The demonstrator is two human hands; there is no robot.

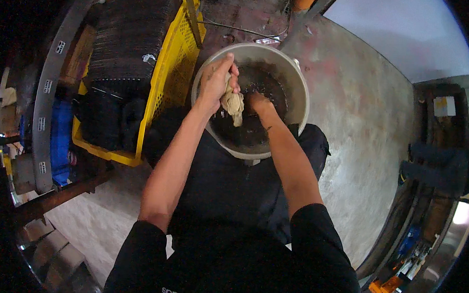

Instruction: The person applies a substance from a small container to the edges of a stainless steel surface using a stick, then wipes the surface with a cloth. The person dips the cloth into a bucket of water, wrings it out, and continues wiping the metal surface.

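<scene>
A round grey-beige bucket (302, 97) stands between my knees. Dark contents (240, 131) with small bright glints lie in it; whether they are liquid or small parts I cannot make out. Above the bucket's left side my left hand (216, 84) is closed around a crumpled beige cloth (233, 105), whose lower end hangs free. My right hand (261, 104) reaches down into the bucket, to the right of the cloth. Its fingers point into the dark contents and are hidden.
At the left, a yellow perforated crate (169, 75) holds a stack of dark ridged pieces (127, 37). A grey metal beam (42, 106) and a blue bin (61, 139) are farther left. Shelves with orange tools (386, 285) stand at the lower right. Concrete floor (360, 147) stretches right of the bucket.
</scene>
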